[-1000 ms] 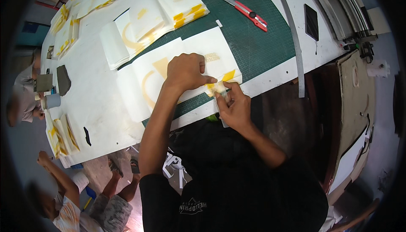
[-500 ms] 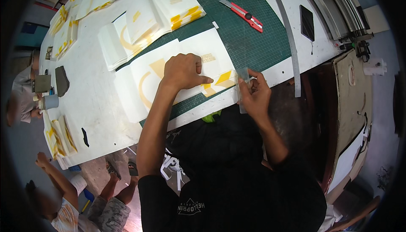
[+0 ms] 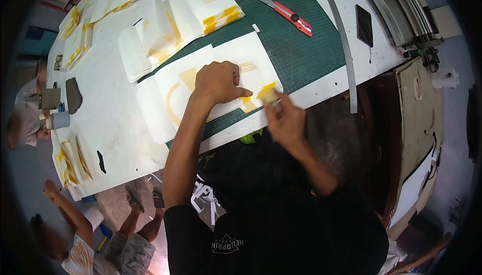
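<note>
A white printed paper sheet (image 3: pixel 233 56), folded like a flat paper bag with yellow and tan print, lies in front of me on the green cutting mat (image 3: pixel 301 56). My left hand (image 3: pixel 217 83) is curled into a fist on it, thumb stretched out and pressing near the yellow folded edge. Just right of that thumb, my right hand (image 3: pixel 287 119) pinches a small translucent plastic piece (image 3: pixel 271 97), smeared by motion, against the yellow strip at the sheet's near right corner. A red utility knife (image 3: pixel 288 16) rests on the mat farther away, blade out.
Stacked similar sheets (image 3: pixel 221 9) lie beyond. A metal ruler (image 3: pixel 346 54) and a black phone (image 3: pixel 364 26) lie to the right, near a long metal machine (image 3: pixel 396 9). More printed pieces (image 3: pixel 73 162) sit at the table's left. Another person (image 3: pixel 75 240) is at lower left.
My right hand has moved left, from beyond the sheet's corner onto its yellow strip, bringing the plastic piece along. My left hand stays put. A standing flap on the far stack has shifted.
</note>
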`<action>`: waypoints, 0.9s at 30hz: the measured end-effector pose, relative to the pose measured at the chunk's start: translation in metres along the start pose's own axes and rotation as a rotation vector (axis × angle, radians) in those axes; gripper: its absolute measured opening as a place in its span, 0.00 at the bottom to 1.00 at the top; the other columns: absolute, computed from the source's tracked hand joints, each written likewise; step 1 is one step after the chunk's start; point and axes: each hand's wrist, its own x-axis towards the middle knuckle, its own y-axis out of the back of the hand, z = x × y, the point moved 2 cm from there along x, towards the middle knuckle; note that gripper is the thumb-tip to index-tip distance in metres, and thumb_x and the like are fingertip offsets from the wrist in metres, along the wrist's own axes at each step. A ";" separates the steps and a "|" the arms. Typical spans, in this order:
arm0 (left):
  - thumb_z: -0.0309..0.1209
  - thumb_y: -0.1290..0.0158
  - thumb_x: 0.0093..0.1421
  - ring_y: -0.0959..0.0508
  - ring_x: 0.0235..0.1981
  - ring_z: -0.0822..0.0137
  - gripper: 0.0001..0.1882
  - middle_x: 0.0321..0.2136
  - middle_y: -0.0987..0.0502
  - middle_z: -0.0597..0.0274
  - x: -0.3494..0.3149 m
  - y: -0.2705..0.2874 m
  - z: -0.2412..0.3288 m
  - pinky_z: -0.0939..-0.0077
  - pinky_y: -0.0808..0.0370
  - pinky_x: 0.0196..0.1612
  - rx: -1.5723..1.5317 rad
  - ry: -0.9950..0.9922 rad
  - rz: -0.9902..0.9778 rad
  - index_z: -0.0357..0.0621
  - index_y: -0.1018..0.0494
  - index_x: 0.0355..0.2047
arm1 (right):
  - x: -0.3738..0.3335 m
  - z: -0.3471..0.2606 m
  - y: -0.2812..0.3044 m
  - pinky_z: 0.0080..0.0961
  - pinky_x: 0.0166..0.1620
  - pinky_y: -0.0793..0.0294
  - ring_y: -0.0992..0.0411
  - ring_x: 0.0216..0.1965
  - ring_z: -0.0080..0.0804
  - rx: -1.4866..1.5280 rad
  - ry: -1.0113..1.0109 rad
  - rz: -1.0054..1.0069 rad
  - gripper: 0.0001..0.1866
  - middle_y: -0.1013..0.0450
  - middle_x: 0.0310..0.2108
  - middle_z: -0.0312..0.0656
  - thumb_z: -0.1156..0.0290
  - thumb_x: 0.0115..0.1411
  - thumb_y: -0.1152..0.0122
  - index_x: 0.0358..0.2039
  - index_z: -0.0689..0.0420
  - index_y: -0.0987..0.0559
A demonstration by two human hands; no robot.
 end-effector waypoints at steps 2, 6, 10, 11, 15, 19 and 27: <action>0.54 0.24 0.42 0.16 0.34 0.56 0.25 0.30 0.15 0.57 -0.003 0.002 -0.001 0.64 0.22 0.38 -0.020 0.034 -0.032 0.47 0.19 0.27 | 0.021 0.023 0.026 0.38 0.31 0.19 0.18 0.24 0.43 -0.069 -0.195 0.040 0.20 0.20 0.23 0.50 0.66 0.62 0.29 0.51 0.63 0.18; 0.53 0.25 0.46 0.17 0.35 0.56 0.25 0.30 0.15 0.57 -0.003 0.000 0.001 0.64 0.23 0.38 -0.025 0.002 -0.023 0.46 0.19 0.29 | 0.064 0.046 0.056 0.37 0.31 0.21 0.20 0.24 0.43 -0.091 -0.002 0.126 0.19 0.21 0.25 0.49 0.67 0.63 0.31 0.51 0.65 0.18; 0.50 0.26 0.51 0.18 0.36 0.55 0.23 0.30 0.17 0.57 -0.019 -0.007 -0.001 0.62 0.24 0.40 -0.073 -0.093 0.102 0.46 0.20 0.33 | 0.090 0.036 0.056 0.40 0.43 0.24 0.24 0.39 0.46 -0.436 0.244 0.190 0.20 0.24 0.38 0.50 0.68 0.62 0.29 0.52 0.63 0.18; 0.49 0.27 0.51 0.19 0.36 0.55 0.23 0.30 0.18 0.57 -0.023 -0.009 -0.001 0.62 0.24 0.41 -0.090 -0.134 0.158 0.46 0.20 0.34 | 0.095 0.029 0.057 0.41 0.47 0.25 0.26 0.43 0.47 -0.590 0.334 0.219 0.20 0.26 0.41 0.51 0.69 0.62 0.29 0.53 0.63 0.18; 0.44 0.27 0.52 0.20 0.38 0.53 0.20 0.31 0.19 0.56 -0.037 -0.024 0.000 0.60 0.24 0.42 -0.096 -0.215 0.329 0.45 0.21 0.35 | 0.081 0.007 0.046 0.44 0.54 0.31 0.32 0.49 0.49 -0.256 0.473 -0.293 0.18 0.30 0.47 0.50 0.70 0.59 0.26 0.49 0.60 0.18; 0.43 0.28 0.54 0.22 0.46 0.51 0.22 0.39 0.19 0.54 -0.057 -0.030 0.005 0.58 0.28 0.52 -0.135 -0.182 0.397 0.43 0.21 0.41 | 0.081 0.000 0.037 0.43 0.53 0.29 0.30 0.49 0.49 -0.210 0.383 -0.497 0.09 0.31 0.45 0.47 0.75 0.60 0.29 0.37 0.60 0.22; 0.48 0.23 0.46 0.24 0.53 0.53 0.33 0.45 0.21 0.56 -0.095 -0.006 -0.030 0.59 0.34 0.61 -0.340 -0.271 0.663 0.42 0.21 0.47 | 0.088 -0.056 0.062 0.37 0.39 0.21 0.19 0.38 0.47 0.049 0.425 -0.548 0.08 0.22 0.41 0.49 0.78 0.64 0.33 0.37 0.62 0.26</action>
